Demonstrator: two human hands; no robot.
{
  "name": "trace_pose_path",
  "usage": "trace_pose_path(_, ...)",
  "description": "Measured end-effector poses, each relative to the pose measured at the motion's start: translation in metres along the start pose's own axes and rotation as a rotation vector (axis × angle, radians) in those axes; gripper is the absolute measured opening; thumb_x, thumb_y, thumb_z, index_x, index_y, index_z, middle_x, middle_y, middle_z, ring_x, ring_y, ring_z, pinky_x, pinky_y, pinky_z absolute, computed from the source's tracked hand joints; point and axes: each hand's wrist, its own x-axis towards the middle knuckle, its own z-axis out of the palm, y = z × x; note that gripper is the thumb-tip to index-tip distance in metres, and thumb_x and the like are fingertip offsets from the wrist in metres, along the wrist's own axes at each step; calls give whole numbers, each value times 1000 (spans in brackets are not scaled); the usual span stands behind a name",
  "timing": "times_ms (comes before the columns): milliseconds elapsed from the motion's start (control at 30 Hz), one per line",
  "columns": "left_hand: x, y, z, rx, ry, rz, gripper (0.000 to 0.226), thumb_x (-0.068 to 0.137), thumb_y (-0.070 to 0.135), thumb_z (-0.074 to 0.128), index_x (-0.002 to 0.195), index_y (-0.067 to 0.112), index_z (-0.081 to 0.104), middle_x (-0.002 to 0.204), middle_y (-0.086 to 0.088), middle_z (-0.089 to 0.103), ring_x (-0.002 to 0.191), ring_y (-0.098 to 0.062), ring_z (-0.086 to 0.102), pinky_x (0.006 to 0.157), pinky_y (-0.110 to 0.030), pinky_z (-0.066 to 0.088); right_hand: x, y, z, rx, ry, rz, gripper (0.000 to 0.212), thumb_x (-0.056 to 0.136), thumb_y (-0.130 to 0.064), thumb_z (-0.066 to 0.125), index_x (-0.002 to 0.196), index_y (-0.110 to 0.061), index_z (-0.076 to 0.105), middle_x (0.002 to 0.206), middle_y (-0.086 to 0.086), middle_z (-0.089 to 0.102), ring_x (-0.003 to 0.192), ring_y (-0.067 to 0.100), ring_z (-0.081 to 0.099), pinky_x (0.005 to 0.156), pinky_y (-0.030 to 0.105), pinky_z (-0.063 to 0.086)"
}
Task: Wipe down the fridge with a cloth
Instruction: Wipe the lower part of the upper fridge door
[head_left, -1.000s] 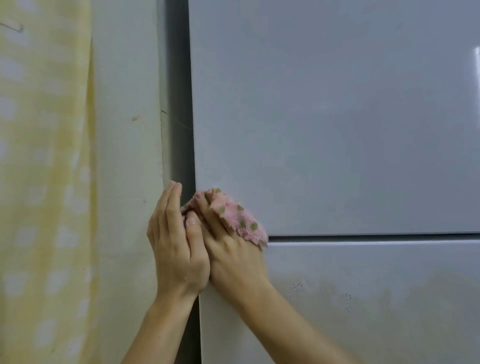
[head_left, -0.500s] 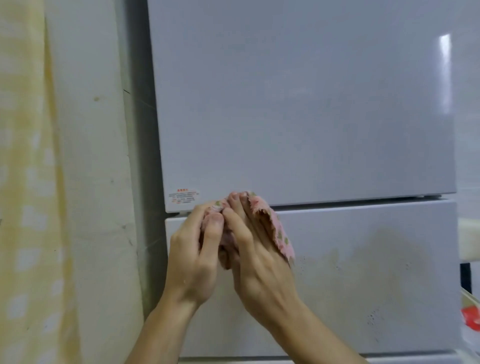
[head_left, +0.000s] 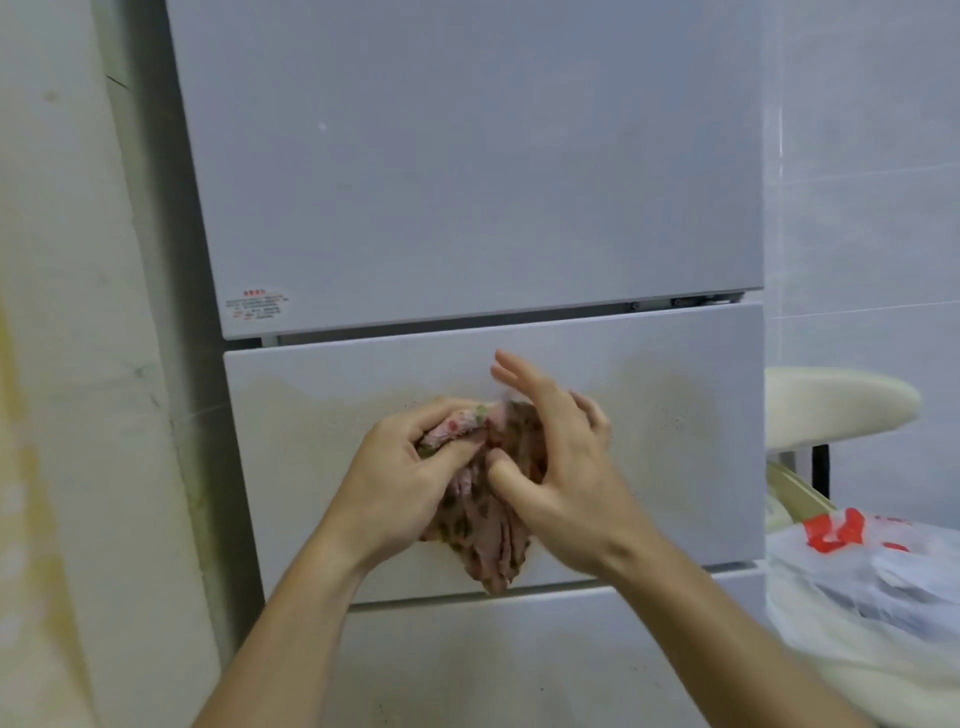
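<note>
Left hand (head_left: 400, 478) (nearest, lower centre) clenched round the top edge of a bunched pink patterned cloth (head_left: 483, 525). Right hand (head_left: 563, 483): thumb in the cloth, fingers spread and blurred, grasp not determinable. The cloth hangs in front of the stained middle drawer (head_left: 660, 415) of the white fridge (head_left: 467, 182). Right of it, a plastic bag (head_left: 862, 566) and a cream stool (head_left: 836, 405).

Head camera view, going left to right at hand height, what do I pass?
wall → left hand → cloth → right hand → plastic bag
</note>
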Motion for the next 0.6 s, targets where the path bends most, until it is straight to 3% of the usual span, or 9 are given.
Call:
trace_pose_path(33,-1,2,2,8,-13,-4,24,100,6,65,108,23,80,102,10,79,97,-8,73,85,-18,55,1,3,-6,3,-29,9,65,88,-34,62,150,-41,42,130,-18,64,128,-11,47,124,41,27)
trace_pose_path(100,-1,3,3,22,-9,-35,18,96,9,72,102,23,82,96,7,80,93,-11,75,83,-22,57,2,9,-20,28,-76,45,36,90,-30,72,125,-31,66,98,-14,73,98,1,66,97,32,54)
trace_pose_path(167,-4,2,0,-16,-22,-116,9,86,17,82,95,20,83,90,2,81,87,-14,77,77,-26,60,0,12,-34,101,-143,140,12,90,-25,81,100,-21,76,84,-5,75,77,4,70,71,23,57)
trace_pose_path(200,-6,2,-2,-42,-38,-157,15,79,22,85,93,16,83,87,-1,81,83,-14,77,73,-26,60,-2,12,-41,144,-175,191,12,88,-27,83,94,-19,77,82,-1,76,73,6,70,66,22,57)
trace_pose_path(300,-13,1,-9,-71,-90,-271,32,67,32,85,89,9,82,81,-4,79,73,-12,75,64,-21,58,-9,13,-57,224,-247,315,26,79,-46,82,88,-21,79,84,-3,79,81,11,75,71,27,59)
trace_pose_path(400,-14,-2,-7,-99,-119,-360,41,71,45,81,88,9,80,82,-5,78,74,-16,74,65,-27,56,-15,17,-62,64,-283,366,32,79,-56,77,87,-26,78,83,-9,79,80,5,73,72,24,54)
trace_pose_path(500,-14,0,7,-209,-105,-413,38,77,46,78,86,9,76,81,-6,76,74,-19,73,66,-28,56,-27,19,-49,-205,-72,173,27,85,-51,77,92,-25,72,85,-12,73,82,4,67,77,27,56)
trace_pose_path(533,-13,0,12,-253,-92,-427,35,80,45,76,85,10,75,81,-7,76,73,-19,73,67,-29,56,-33,17,-45,-156,-38,111,28,85,-50,77,90,-24,71,83,-10,72,81,6,67,77,28,55)
trace_pose_path(600,-11,0,19,-331,-47,-460,33,90,40,74,89,7,74,87,-12,77,76,-23,73,74,-34,58,-47,10,-38,53,-180,91,36,79,-55,80,91,-23,70,86,-8,72,85,9,69,81,27,55)
